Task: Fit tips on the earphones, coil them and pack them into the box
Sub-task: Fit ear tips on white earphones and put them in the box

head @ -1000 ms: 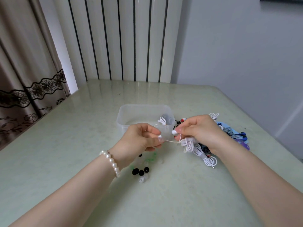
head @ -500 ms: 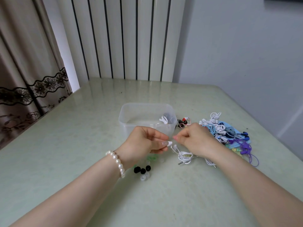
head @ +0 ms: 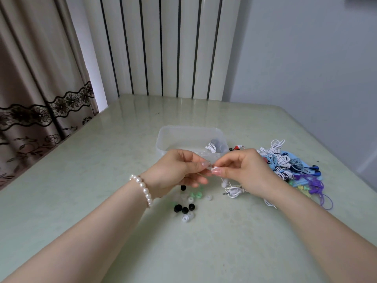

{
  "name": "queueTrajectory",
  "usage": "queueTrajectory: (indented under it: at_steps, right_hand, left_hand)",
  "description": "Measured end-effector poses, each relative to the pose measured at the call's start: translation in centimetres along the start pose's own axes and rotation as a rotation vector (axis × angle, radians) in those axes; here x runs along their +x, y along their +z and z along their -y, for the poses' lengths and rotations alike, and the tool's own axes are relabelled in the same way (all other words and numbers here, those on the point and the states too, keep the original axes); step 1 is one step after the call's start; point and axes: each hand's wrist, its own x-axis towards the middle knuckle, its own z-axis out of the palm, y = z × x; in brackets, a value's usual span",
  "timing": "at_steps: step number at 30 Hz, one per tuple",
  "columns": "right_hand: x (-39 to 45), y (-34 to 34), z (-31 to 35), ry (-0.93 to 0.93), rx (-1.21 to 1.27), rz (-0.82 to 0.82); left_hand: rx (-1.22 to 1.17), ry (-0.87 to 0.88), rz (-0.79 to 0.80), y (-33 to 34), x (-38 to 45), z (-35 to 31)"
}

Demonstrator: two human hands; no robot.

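Both hands meet above the pale green surface (head: 102,160), just in front of the clear plastic box (head: 190,137). The left hand (head: 175,170) has its fingers (head: 202,163) curled, thumb and forefinger pinching something small and pale; whether it is an ear tip cannot be made out. The right hand (head: 246,170) pinches a white earbud (head: 215,167) between thumb and forefinger, its tip touching the left fingertips. The white earphone cable (head: 234,190) hangs from the right hand down to the surface, its jack plug (head: 226,193) lying flat. Loose ear tips (head: 186,209), black, white and green, lie scattered under and near the left wrist, which wears a pearl bracelet (head: 142,187). Inside the box sits one coiled white earphone (head: 211,148). Right of the box lies a tangled pile of earphones (head: 289,166) in white, blue, purple and yellow-green.
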Motion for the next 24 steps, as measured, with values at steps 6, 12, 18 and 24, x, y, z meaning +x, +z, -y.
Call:
queueTrajectory:
  at_steps: [6, 12, 18, 24]
  right_hand:
    - [-0.1, -0.6, -0.2, 0.103, 0.272, 0.011]
    - [-0.1, -0.6, -0.2, 0.119, 0.239, -0.011]
    - [-0.3, -0.3, 0.2, 0.087, 0.228, -0.013]
    - [-0.2, 0.0, -0.1, 0.054, 0.16, -0.018]
  left_hand:
    - [0.643, 0.042, 0.045, -2.1, -0.6, -0.5]
    - [0.928, 0.033, 0.111, -1.1, -0.4, 0.5]
    - [0.964, 0.068, 0.081, -1.0, -0.3, 0.6]
    - [1.036, 0.124, 0.05, -0.7, -0.1, 0.8]
